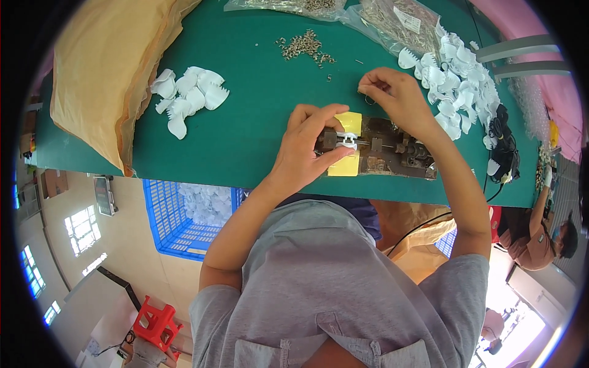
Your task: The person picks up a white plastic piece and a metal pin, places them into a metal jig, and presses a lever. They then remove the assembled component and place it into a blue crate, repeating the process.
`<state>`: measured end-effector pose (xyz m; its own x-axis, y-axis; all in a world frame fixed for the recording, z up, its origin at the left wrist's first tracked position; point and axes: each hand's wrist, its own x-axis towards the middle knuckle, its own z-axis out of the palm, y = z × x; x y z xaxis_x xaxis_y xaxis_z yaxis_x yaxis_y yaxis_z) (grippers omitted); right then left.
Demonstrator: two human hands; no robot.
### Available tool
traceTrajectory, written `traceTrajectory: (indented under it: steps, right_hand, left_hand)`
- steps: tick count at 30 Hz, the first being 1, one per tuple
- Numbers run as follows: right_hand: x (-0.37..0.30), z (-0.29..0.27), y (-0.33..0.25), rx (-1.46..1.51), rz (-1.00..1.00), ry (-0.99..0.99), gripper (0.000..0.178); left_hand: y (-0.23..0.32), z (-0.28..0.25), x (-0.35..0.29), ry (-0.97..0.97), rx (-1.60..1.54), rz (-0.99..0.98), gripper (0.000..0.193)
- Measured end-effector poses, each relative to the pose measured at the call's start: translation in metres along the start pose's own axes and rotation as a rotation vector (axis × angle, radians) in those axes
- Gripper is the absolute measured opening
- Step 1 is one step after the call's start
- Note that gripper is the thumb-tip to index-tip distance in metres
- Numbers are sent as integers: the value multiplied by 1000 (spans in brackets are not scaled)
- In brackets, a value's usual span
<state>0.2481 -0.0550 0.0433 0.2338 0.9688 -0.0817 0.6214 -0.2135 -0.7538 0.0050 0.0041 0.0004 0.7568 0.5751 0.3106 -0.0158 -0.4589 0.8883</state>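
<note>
My left hand (305, 145) grips a small white claw clip (348, 140) between thumb and fingers, holding it on a dark metal jig (383, 147). Two yellow pads (345, 165) flank the clip on this jig. Just beyond the jig, my right hand (399, 99) is raised with thumb and forefinger pinched. Something tiny shows at those fingertips, too small to make out. A loose pile of small metal springs (302, 46) lies farther off on the green table (257, 116).
White toothed clip halves (459, 76) are heaped at the right, and a smaller group (189, 95) lies left. A brown paper sack (110, 73) stands at far left. Plastic bags (399, 27) lie at the back, black cable (504, 144) at right. Below the edge sits a blue crate (178, 230).
</note>
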Motion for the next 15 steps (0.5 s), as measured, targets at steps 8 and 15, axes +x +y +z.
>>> traceTrajectory:
  steps: [8,15]
  right_hand:
    - [-50,0,-65,139,30,-182,14]
    - [-51,5,-63,-128,-165,-155,10]
  left_hand:
    - [0,2,-1,33,-98,-49,59]
    - [0,2,1,32,-61,-20,64]
